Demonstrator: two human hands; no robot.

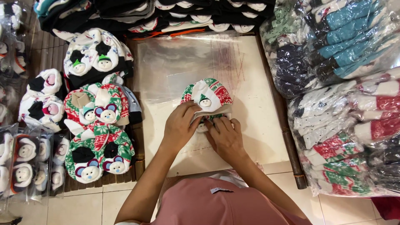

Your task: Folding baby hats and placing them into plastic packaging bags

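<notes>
We are pressing our left hand (180, 125) and right hand (226, 137), fingers flat together, onto soft knitted red-green socks (207, 98) lying over a glossy clear plastic bag (175, 66).

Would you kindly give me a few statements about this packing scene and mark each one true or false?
1. Both hands rest on the red, green and white knitted item on the pale board. True.
2. The left hand holds scissors. False: it presses the knitted item, with no tool in it.
3. A clear plastic sheet lies on the board beyond the item. True.
4. The right hand reaches into the wrapped bundles on the right. False: it lies beside the left hand on the item.
</notes>
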